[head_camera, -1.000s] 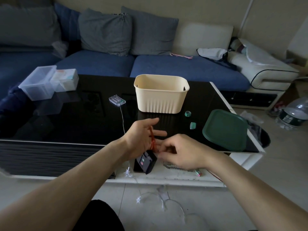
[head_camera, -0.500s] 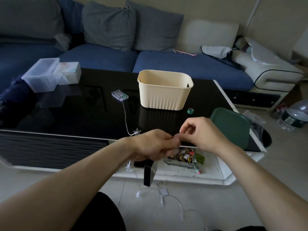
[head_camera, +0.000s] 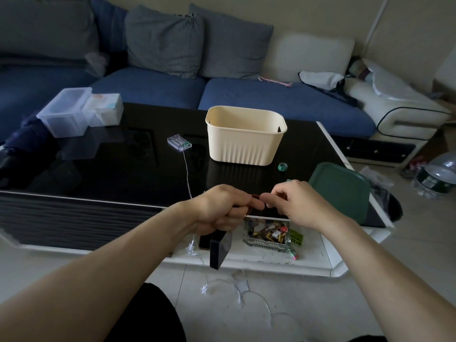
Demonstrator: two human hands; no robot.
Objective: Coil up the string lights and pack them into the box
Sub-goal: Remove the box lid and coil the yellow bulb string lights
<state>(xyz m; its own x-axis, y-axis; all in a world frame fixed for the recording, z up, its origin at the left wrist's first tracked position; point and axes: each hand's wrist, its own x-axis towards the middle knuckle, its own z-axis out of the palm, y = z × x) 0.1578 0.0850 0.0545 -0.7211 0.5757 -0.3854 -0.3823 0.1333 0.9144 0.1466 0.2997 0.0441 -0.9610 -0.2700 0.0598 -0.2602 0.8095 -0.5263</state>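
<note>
My left hand (head_camera: 223,209) grips a small coil of reddish-copper wire (head_camera: 255,196), and a black battery case (head_camera: 220,248) hangs below the fist. My right hand (head_camera: 293,203) pinches the wire just beside the left fingers. A second string runs from a clear battery case (head_camera: 179,142) on the black table (head_camera: 111,174) down over the front edge, with white star lights (head_camera: 203,289) lying on the floor. The cream box (head_camera: 245,135) stands open behind my hands, and its green lid (head_camera: 341,190) lies to the right.
Two clear plastic containers (head_camera: 71,111) sit at the table's far left. A small green tape roll (head_camera: 282,167) lies beside the box. A glass tray of small items (head_camera: 267,236) rests on the white lower shelf. A blue sofa (head_camera: 246,95) runs behind the table.
Both hands rose from the table's front edge. The left hand went from flat to closed on the wire, the battery case swung down to hang, and the right hand came beside it.
</note>
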